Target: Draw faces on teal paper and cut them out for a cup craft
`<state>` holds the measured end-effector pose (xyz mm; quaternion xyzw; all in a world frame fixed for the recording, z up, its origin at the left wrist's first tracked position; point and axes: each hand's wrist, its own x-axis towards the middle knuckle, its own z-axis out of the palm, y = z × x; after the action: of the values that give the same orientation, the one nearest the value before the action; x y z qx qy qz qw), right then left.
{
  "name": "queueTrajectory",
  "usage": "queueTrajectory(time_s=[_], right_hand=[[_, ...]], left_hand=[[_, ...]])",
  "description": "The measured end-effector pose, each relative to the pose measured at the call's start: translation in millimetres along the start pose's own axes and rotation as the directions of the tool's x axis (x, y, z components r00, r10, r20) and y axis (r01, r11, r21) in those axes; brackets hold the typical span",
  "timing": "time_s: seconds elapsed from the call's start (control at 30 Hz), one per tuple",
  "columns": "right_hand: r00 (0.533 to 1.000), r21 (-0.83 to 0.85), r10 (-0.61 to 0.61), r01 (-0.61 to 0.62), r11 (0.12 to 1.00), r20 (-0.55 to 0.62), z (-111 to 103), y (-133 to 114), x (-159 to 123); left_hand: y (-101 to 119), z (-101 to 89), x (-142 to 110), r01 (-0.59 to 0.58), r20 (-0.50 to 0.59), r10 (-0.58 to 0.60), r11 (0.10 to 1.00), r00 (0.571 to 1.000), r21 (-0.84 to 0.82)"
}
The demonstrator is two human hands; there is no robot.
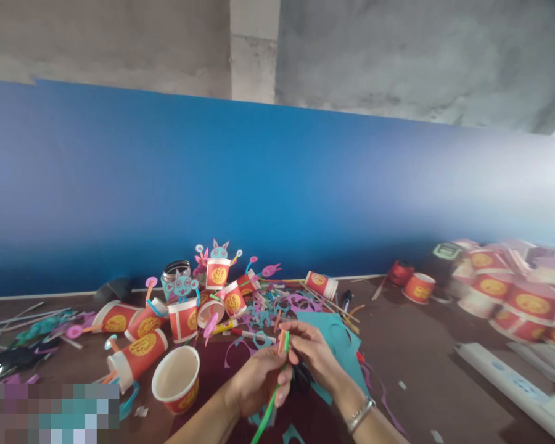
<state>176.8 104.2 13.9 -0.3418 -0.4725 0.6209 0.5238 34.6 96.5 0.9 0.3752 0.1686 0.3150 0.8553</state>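
Observation:
My left hand [260, 376] is closed around a long green straw [271, 410], whose lower end hangs toward the bottom of the head view. A short orange straw [282, 341] lies alongside its upper end, between my fingers. My right hand [317, 354] pinches at this same upper end, fingertips against the two straws. Just left of my hands an open paper cup [176, 376], white inside with a red outside, stands upright. Beneath and behind my right hand lies a sheet of teal paper [337, 339] with cut-outs. Dark scissors [301, 377] are partly hidden under my hands.
Decorated red cups with paper faces [184, 317] crowd the left and middle of the brown table [398, 357]. Paper scraps [268, 308] and markers [224, 327] lie behind my hands. Stacked red cups [527, 296] stand at right, near a white power strip [509, 382]. A blue panel [277, 191] rises behind.

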Motion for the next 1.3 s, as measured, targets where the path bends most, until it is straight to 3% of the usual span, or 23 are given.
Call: queueTrajectory(time_s=[0.17,0.3,0.53,0.6,0.73,0.87,1.1,1.3], right_hand=[[0.990,-0.158,-0.070,0.050,0.986,-0.124,-4.1,2.5,5.6],[0.940,-0.355,-0.255,0.164,0.920,-0.225,-15.9,5.3,11.1],[0.858,-0.582,-0.414,0.177,0.794,-0.303,-23.1,9.1,12.1],[0.884,-0.553,-0.381,0.180,0.813,-0.272,-17.3,7.3,10.5],[0.979,-0.286,-0.121,0.070,0.956,-0.165,-4.3,3.0,6.2],[0.990,-0.102,0.072,-0.085,0.991,-0.122,1.8,-0.3,2.5],[0.979,-0.072,0.087,-0.102,0.992,-0.185,2.7,-1.5,2.1],[0.980,-0.159,0.030,-0.062,0.985,-0.198,-1.8,9.2,6.7]], left_hand=[[0.0,1.2,-0.3,-0.002,-0.030,0.002,1.000,1.000,0.016],[-0.6,-1.5,2.6,-0.034,-0.083,0.036,0.999,0.996,0.023],[-4.1,-13.8,9.2,-0.121,-0.249,0.122,0.992,0.961,0.022],[-4.8,-14.2,9.1,-0.095,-0.249,0.099,0.995,0.964,0.028],[-6.7,-11.6,8.2,-0.017,-0.185,0.029,0.998,0.982,0.062],[-9.8,-9.4,7.7,0.024,-0.136,-0.010,0.994,0.991,0.103],[-15.0,-10.5,11.2,0.009,-0.171,0.019,0.988,0.985,0.156],[-17.3,-8.6,14.9,0.027,-0.273,0.030,0.980,0.961,0.200]])
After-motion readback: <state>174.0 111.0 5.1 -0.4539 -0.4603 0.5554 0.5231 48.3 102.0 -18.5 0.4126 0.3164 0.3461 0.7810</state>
